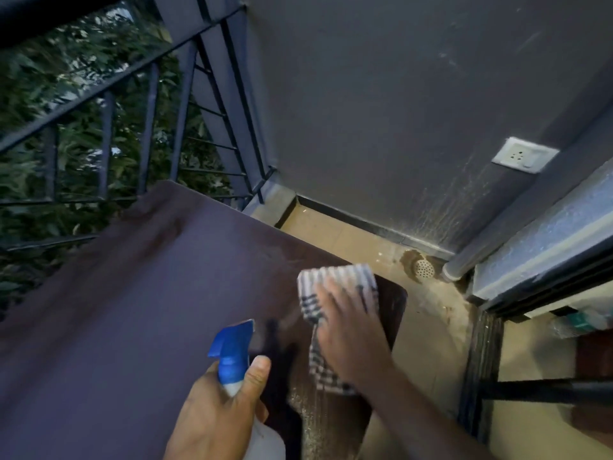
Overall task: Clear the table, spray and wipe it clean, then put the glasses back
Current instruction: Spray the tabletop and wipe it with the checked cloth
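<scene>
The right hand (348, 330) is flat on the checked cloth (335, 287), palm down, fingers spread and pressing rather than clenching, so it pins the cloth to the table (149, 310) near its right corner. The hand is blurred, which reads to me as a wiping stroke in progress. Striped cloth shows beyond the fingertips, and a tail of it trails under the wrist toward the near edge.

Just left of that hand, the left hand (219, 413) is wrapped around the neck of the spray bottle (232, 356), thumb up alongside the blue head, fingers closed around the far side. The nozzle points away toward the middle of the tabletop. Whether a finger is on the trigger, I cannot tell.

Where does that leave the job? The tabletop in view carries no glasses or anything else, so clearing looks done. The surface just this side of the cloth hand has a dull, streaky patch, likely spray, so spraying seems at least begun. Wiping is the live step, and only this right corner is under the cloth; the long stretch away to the left of both hands looks untouched by it. The glasses are nowhere in view, so returning them is still ahead.
</scene>
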Available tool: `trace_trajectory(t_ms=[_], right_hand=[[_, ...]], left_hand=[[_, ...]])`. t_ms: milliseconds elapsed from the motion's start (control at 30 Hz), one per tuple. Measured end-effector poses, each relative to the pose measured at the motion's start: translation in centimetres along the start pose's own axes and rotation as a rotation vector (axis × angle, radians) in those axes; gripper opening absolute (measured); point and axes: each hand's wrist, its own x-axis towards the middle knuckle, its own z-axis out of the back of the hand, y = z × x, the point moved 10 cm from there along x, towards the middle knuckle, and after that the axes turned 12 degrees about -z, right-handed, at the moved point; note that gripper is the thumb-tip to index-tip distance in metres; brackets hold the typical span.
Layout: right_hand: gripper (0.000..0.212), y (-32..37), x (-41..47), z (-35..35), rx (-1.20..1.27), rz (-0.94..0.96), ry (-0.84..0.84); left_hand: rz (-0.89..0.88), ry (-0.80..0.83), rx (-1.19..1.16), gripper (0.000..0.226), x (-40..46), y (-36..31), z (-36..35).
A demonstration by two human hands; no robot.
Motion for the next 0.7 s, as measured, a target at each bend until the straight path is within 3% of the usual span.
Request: trace_trajectory(t_ms=[133,233,333,433,500,567,633,700], right_hand=[[0.067,-0.8,6.5,1.1,-0.014,-0.125,0.003],[0.068,0.2,6.3,0.9,-0.058,-0.1,-0.012],[0.064,2.4,1.3,-0.5,-0.099,0.095,0.005],[0.064,6.4,-6.5,-3.7,-0.087,0.422,0.037],[0.048,8.7,-8.9,-4.4,-0.075,0.483,-0.038],[0.059,9.8,-8.4,-3.4,0.103,0.485,0.009],[0.054,10.7,-7.5,-2.1,0.058,0.624,-0.044],[0.067,10.6,-4.2,-1.7,0.042,0.642,-0.019]], left_hand=[[0.048,-0.026,0.002,0.052,-0.5,2.2,1.3],[0.066,-0.041,-0.035,0.048,-0.7,3.2,1.6],[0.073,-0.067,-0.054,0.041,-0.9,3.8,2.0],[0.098,-0.084,-0.063,0.037,-0.7,4.2,2.2],[0.109,-0.131,-0.027,0.035,-0.7,4.1,2.8],[0.098,-0.174,-0.024,0.028,-0.7,3.8,3.3],[0.08,-0.148,-0.053,0.027,-0.5,4.0,3.2],[0.07,-0.103,-0.054,0.035,-0.5,4.2,3.0]])
